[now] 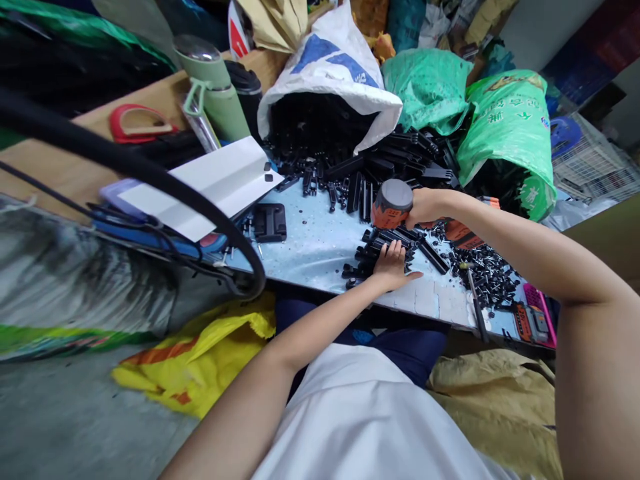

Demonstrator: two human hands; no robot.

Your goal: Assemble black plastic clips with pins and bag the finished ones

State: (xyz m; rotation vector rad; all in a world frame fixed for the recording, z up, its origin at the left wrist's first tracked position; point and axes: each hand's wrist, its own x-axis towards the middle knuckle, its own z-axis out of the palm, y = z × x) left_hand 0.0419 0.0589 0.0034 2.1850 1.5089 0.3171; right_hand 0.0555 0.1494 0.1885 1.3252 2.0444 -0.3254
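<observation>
My right hand is wrapped round the handle of an orange and grey cordless drill. The drill is over a row of black plastic parts near the front of the table; its tip is hidden from me. On the near side of that row lies my left hand, fingers stretched over the parts and thumb out to the right. A long black bar rests just right of the row. Beside the drill's base, a heap of small dark screws spreads over the tabletop.
White and green sacks spill black parts at the back. A thin-handled tool and a spare battery lie at right. A black cable arches across the left, before a white folded sheet and green flask.
</observation>
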